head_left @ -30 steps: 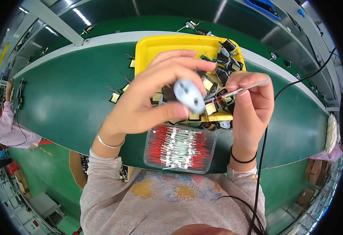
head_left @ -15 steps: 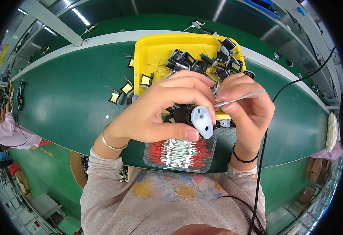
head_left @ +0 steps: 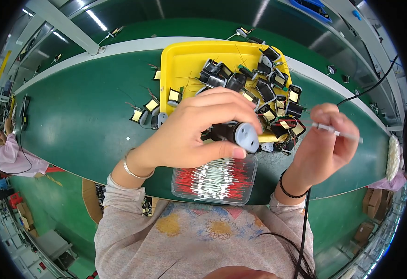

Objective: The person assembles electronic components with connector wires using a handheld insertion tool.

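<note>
My left hand [head_left: 198,123] is wrapped round a black cylindrical part with a pale grey oval end cap [head_left: 246,136] that has small holes in it. The cap faces toward me and to the right. Off to the right, my right hand [head_left: 326,146] pinches a thin whitish stick-like piece [head_left: 351,136], slightly blurred. From its left end a thin red wire seems to run toward the left hand. Below the left hand lies a clear plastic box [head_left: 249,197] of thin red and white pieces. Behind both hands, a yellow tray [head_left: 178,53] holds several black parts with grey caps.
More black parts [head_left: 138,115] lie on the green table [head_left: 73,111] left of the tray. A black cable [head_left: 375,86] hangs down on the right, passing behind my right wrist. A person in pink [head_left: 15,156] sits at the far left. Cardboard boxes [head_left: 374,203] stand at the right.
My right hand has moved right, away from the left hand, with the whitish piece; a red wire now shows between them. The capped part has turned and shifted slightly right.
</note>
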`<move>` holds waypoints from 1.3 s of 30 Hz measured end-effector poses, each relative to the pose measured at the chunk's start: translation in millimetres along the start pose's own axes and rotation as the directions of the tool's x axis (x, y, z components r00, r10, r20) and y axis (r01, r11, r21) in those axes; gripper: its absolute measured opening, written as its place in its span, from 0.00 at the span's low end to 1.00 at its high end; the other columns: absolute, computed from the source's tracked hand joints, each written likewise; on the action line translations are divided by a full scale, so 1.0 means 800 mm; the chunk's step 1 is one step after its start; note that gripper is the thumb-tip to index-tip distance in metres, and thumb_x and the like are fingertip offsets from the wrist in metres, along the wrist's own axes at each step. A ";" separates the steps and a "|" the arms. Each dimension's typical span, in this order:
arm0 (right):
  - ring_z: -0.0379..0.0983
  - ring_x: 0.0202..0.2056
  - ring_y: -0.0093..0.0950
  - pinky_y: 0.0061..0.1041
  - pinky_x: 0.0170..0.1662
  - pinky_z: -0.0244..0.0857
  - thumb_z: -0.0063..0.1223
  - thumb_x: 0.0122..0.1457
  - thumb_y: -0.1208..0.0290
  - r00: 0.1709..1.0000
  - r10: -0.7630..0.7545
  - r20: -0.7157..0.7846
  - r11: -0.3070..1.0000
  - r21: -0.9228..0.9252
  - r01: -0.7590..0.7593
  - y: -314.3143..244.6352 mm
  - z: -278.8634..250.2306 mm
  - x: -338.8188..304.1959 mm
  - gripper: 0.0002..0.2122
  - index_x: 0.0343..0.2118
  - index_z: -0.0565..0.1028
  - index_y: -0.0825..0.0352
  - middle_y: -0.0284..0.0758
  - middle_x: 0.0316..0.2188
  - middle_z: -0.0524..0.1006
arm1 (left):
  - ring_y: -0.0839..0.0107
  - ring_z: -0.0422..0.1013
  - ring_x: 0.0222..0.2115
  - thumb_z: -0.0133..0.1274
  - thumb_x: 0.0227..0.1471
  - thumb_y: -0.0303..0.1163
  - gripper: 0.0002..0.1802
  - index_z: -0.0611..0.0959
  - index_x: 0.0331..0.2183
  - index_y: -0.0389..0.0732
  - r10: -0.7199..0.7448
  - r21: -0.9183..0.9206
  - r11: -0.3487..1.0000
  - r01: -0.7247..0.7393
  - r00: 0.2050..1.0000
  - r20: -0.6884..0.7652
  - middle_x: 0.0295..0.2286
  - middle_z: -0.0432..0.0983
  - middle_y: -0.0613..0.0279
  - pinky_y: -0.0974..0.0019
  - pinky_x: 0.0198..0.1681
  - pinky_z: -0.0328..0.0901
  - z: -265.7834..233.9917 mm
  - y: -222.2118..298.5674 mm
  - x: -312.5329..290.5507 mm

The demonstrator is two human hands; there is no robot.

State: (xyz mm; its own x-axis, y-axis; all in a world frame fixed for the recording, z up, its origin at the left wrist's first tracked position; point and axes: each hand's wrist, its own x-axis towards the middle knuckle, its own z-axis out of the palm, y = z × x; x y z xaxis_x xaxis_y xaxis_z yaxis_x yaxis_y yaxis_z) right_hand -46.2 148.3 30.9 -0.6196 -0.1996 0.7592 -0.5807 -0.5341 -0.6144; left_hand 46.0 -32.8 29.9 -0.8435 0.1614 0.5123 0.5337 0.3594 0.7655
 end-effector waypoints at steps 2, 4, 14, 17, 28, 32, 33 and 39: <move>0.70 0.27 0.31 0.22 0.29 0.65 0.61 0.42 0.78 0.980 -0.147 0.132 0.972 -0.163 0.168 -0.009 0.001 -0.002 0.12 0.31 0.72 0.70 0.37 0.25 0.74 | 0.60 0.71 0.36 0.62 0.32 0.32 0.18 0.80 0.31 0.37 -0.016 0.047 0.999 0.019 0.998 -0.060 0.30 0.76 0.60 0.63 0.42 0.63 0.003 0.007 -0.003; 0.71 0.25 0.30 0.21 0.26 0.65 0.64 0.36 0.77 0.951 -0.181 0.252 0.926 -0.282 0.251 -0.026 0.005 0.000 0.15 0.30 0.73 0.69 0.35 0.25 0.74 | 0.61 0.73 0.32 0.62 0.32 0.24 0.19 0.77 0.33 0.34 0.054 0.107 0.993 -0.041 0.990 -0.126 0.29 0.77 0.56 0.66 0.40 0.64 0.004 0.007 0.001; 0.65 0.23 0.30 0.25 0.22 0.59 0.59 0.45 0.74 0.837 -0.182 0.515 0.812 -0.401 0.423 -0.047 0.006 0.003 0.13 0.33 0.69 0.68 0.37 0.24 0.74 | 0.61 0.74 0.35 0.62 0.38 0.30 0.20 0.73 0.34 0.37 0.145 0.263 0.959 -0.109 0.982 -0.120 0.29 0.78 0.55 0.58 0.45 0.58 0.003 0.008 0.001; 0.66 0.23 0.30 0.25 0.22 0.60 0.59 0.43 0.76 0.891 -0.172 0.421 0.812 -0.451 0.370 -0.044 0.022 -0.007 0.14 0.34 0.69 0.69 0.37 0.25 0.74 | 0.71 0.74 0.32 0.61 0.30 0.25 0.17 0.80 0.31 0.42 0.112 0.268 0.963 -0.035 0.954 -0.278 0.29 0.78 0.67 0.66 0.41 0.61 0.010 0.005 -0.005; 0.68 0.25 0.31 0.25 0.22 0.60 0.61 0.41 0.76 0.892 -0.160 0.422 0.796 -0.480 0.369 -0.043 0.021 -0.010 0.15 0.34 0.70 0.68 0.37 0.26 0.74 | 0.69 0.74 0.32 0.56 0.29 0.20 0.18 0.80 0.31 0.40 0.182 0.333 0.939 -0.085 0.945 -0.271 0.29 0.78 0.64 0.68 0.38 0.61 0.010 0.006 -0.001; 0.68 0.25 0.30 0.25 0.22 0.60 0.61 0.41 0.75 0.896 -0.170 0.410 0.803 -0.469 0.368 -0.043 0.023 -0.011 0.16 0.34 0.70 0.68 0.36 0.26 0.75 | 0.69 0.74 0.31 0.57 0.30 0.21 0.16 0.80 0.30 0.39 0.200 0.342 0.935 -0.099 0.941 -0.274 0.30 0.78 0.63 0.68 0.37 0.61 0.009 0.005 -0.001; 0.68 0.25 0.30 0.25 0.22 0.60 0.61 0.41 0.75 0.896 -0.171 0.410 0.803 -0.470 0.368 -0.043 0.023 -0.011 0.16 0.34 0.70 0.68 0.36 0.26 0.75 | 0.69 0.74 0.31 0.57 0.30 0.21 0.16 0.80 0.30 0.39 0.200 0.342 0.934 -0.100 0.941 -0.273 0.30 0.78 0.63 0.68 0.37 0.61 0.009 0.006 -0.001; 0.69 0.25 0.30 0.24 0.22 0.61 0.61 0.41 0.74 0.901 -0.160 0.403 0.808 -0.471 0.355 -0.042 0.025 -0.015 0.16 0.35 0.70 0.67 0.36 0.26 0.75 | 0.69 0.74 0.31 0.60 0.32 0.25 0.15 0.79 0.30 0.39 0.214 0.357 0.928 -0.107 0.937 -0.275 0.29 0.78 0.63 0.68 0.37 0.61 0.009 0.006 -0.003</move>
State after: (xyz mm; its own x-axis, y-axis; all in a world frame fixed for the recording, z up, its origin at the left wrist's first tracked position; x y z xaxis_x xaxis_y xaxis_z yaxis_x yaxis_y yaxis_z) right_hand -9.2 152.3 46.7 -0.2522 -0.4255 0.8691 -0.9375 -0.1152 -0.3284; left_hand 50.0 -24.6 29.4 -0.6593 -0.0248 0.7515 0.5642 0.6443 0.5162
